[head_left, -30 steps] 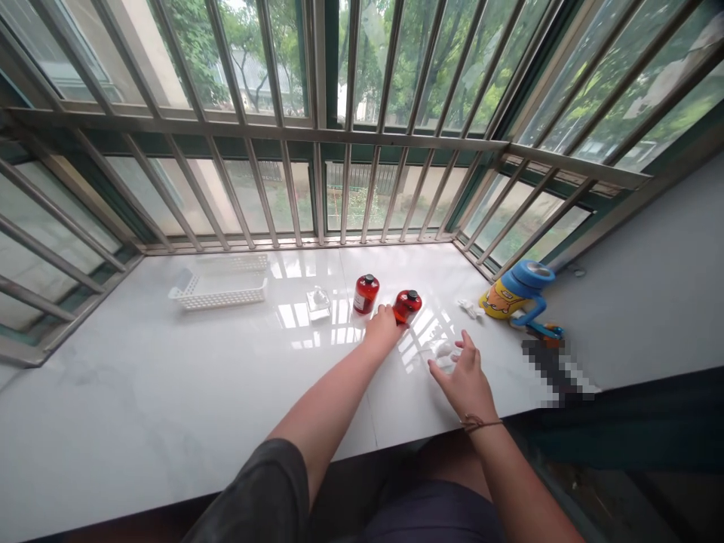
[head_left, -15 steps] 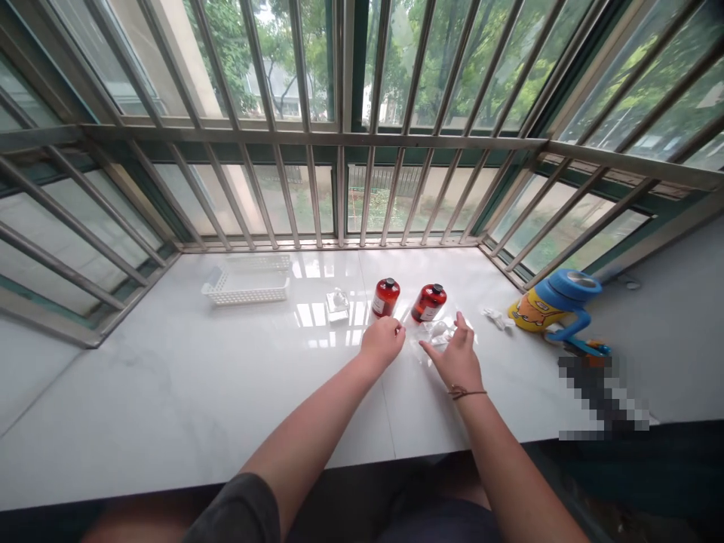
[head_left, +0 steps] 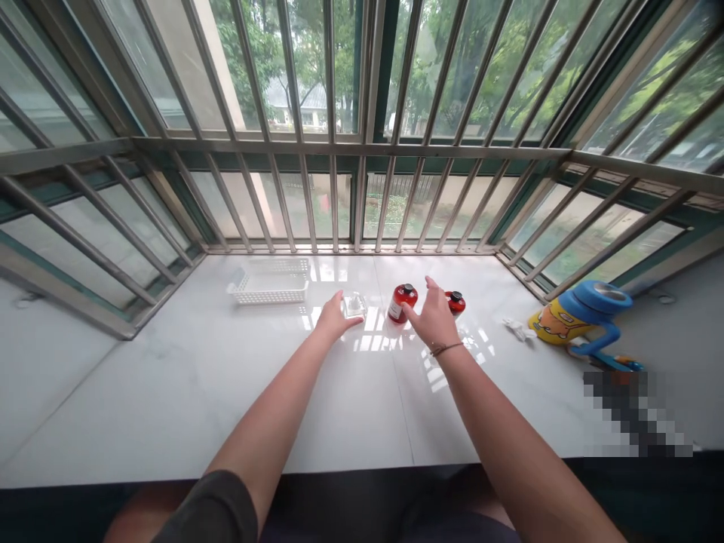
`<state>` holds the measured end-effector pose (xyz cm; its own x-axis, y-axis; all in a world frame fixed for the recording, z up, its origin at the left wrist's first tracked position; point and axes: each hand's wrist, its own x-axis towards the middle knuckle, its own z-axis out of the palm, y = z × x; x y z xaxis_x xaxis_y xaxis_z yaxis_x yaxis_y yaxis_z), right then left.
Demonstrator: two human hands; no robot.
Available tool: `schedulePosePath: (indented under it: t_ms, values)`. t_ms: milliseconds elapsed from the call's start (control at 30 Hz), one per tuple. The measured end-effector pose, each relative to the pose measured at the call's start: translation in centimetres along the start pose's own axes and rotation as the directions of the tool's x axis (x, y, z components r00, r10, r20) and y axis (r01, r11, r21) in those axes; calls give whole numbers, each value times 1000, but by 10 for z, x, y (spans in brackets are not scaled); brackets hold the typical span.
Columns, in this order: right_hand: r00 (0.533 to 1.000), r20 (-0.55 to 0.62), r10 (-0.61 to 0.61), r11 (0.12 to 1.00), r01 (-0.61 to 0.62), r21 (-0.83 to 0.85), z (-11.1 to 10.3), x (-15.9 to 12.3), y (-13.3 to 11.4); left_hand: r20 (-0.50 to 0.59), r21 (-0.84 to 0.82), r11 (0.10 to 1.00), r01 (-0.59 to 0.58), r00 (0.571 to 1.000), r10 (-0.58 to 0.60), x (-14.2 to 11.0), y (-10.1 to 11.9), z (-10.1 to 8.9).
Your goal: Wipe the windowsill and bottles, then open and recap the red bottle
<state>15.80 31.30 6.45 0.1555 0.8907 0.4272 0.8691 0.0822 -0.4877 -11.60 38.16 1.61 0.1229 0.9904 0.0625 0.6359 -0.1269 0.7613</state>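
Note:
Two red bottles with black caps stand on the white countertop (head_left: 317, 422). My right hand (head_left: 438, 317) has its thumb and fingers spread beside the left red bottle (head_left: 399, 305), which bears a white label. The thumb tip overlaps that bottle's edge; I cannot tell whether it touches. Behind the hand, the right red bottle (head_left: 455, 303) is partly hidden. My left hand (head_left: 331, 323) is open around the near left side of a small clear-and-white object (head_left: 355, 305), its thumb in front. Contact there is unclear, and the object's kind is too small to make out.
At the back left sits a white perforated basket (head_left: 271, 296). On the right are a crumpled white scrap (head_left: 517, 329) and a blue-and-yellow handled cup (head_left: 566, 320), with a pixelated dark patch nearer the edge. Metal window bars (head_left: 362, 149) enclose the back and sides.
My left hand has moved left from the bottles to the small clear object and opened. My right hand has moved forward and left; the clear plastic beside it is out of sight. The view has shifted.

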Motion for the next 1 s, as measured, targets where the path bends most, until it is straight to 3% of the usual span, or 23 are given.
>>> schedulePosePath:
  t_ms: [100,200,367,467,600,700,800,867,933,1000]
  values:
    - [987,121,110,994,-110,-12,14,27,-4,20,-12,1000,-9,1000,9,2,-2,5]
    - [965,206,161,987,-157,-37,23,42,-8,46,-27,999,-27,999,28,-14,-1,3]
    - [947,310,87,996,-91,0,20,43,-14,120,-51,997,-51,991,57,-64,-1,-11]
    - [894,444,-50,994,2,108,8,26,-20,136,-54,997,-47,989,54,-99,-5,-22]
    - [813,537,-225,968,121,221,-15,-18,-31,109,-49,998,-32,993,37,-144,-13,-39]
    - [770,581,-265,955,125,270,-32,-52,-37,124,-34,999,-19,992,23,-173,-21,-50]
    - [743,598,-301,936,110,334,-48,-63,-35,179,-23,1000,-15,984,19,-192,-25,-63]
    - [779,546,-306,923,104,370,-58,-54,-26,164,-24,1000,-14,986,18,-200,-20,-74]
    - [874,419,-247,937,105,334,-65,-34,-10,69,-38,999,-17,997,20,-205,-3,-90]
    - [958,240,-157,980,120,160,-69,-9,12,-89,-70,994,-78,993,72,-211,26,-109]
